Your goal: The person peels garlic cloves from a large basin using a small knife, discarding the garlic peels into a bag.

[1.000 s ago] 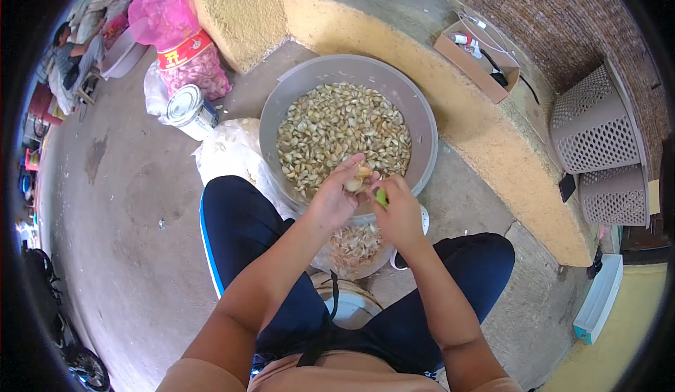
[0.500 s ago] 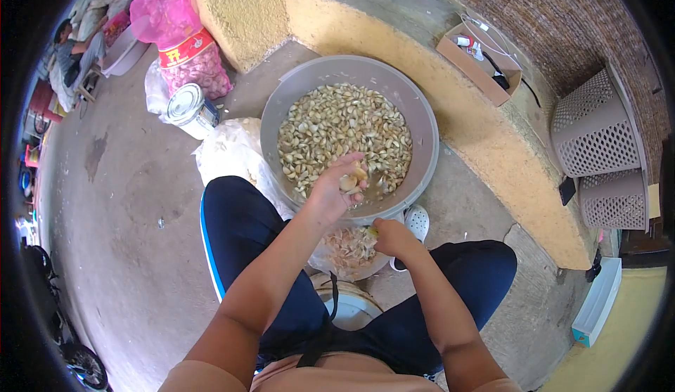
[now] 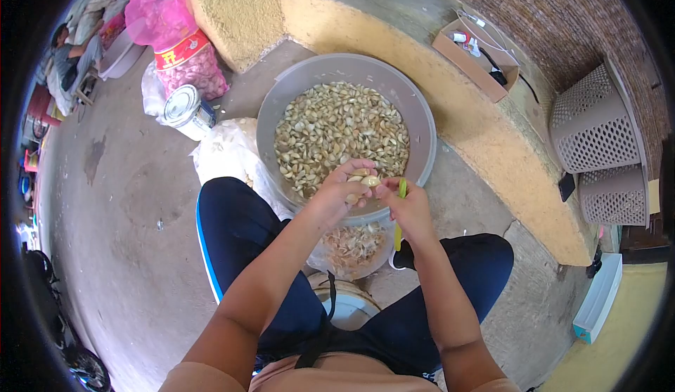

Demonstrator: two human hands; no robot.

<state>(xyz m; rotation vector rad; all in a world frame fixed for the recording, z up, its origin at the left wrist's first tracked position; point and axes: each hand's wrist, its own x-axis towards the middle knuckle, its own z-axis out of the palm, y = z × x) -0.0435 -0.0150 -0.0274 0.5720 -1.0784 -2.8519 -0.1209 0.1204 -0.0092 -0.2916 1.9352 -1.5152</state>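
Several garlic cloves (image 3: pixel 363 177) rest in my left hand (image 3: pixel 343 194), its fingers curled around them above the near rim of a wide grey tub (image 3: pixel 420 132). My right hand (image 3: pixel 410 209) grips a slim yellow-green knife (image 3: pixel 399 236), whose blade I cannot make out. The thumb and fingertips of that hand touch a clove at the left fingertips. Many pale cloves (image 3: pixel 344 128) fill the tub, with some cloudy water near the front. Below my hands, a container of papery garlic skins (image 3: pixel 354 246) stands between my knees.
A white plastic bag (image 3: pixel 228 154) and a lidded can (image 3: pixel 188 111) stand left of the tub, before a pink mesh sack (image 3: pixel 190 61). A low ledge (image 3: pixel 450 111) curves behind, bearing a cardboard box (image 3: pixel 474 65). Perforated baskets (image 3: pixel 594 139) are at right; another person (image 3: pixel 70 58) sits far left.
My right hand has risen from the container of skins to meet my left hand, bringing the knife upright. My left hand stays over the tub's near rim with its cloves.
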